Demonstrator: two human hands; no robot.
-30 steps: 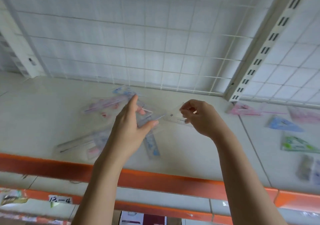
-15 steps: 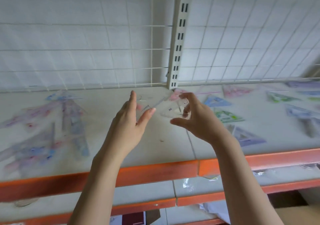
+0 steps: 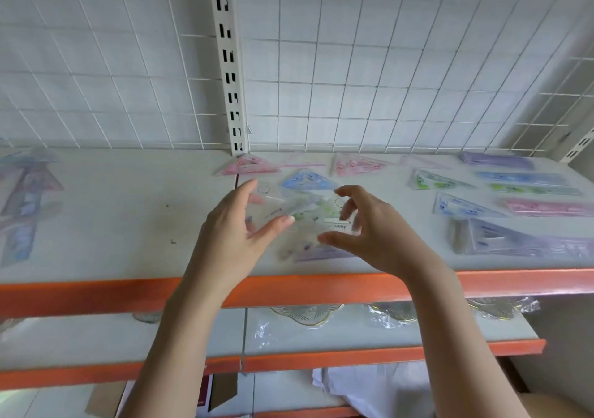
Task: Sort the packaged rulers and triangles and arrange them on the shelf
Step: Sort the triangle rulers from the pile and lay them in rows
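A clear packaged triangle (image 3: 302, 213) is held up between both hands over the white shelf (image 3: 128, 218), in front of the sorted pieces. The left hand (image 3: 236, 234) grips its left edge between thumb and curled fingers; the right hand (image 3: 369, 234) pinches its right side with thumb below and bent fingers above. Behind lie a pink triangle (image 3: 249, 165), a blue triangle (image 3: 307, 180) and a green triangle (image 3: 432, 180). Rulers (image 3: 527, 180) lie in rows at the far right. A blurred pile of packages (image 3: 25, 199) lies at the left.
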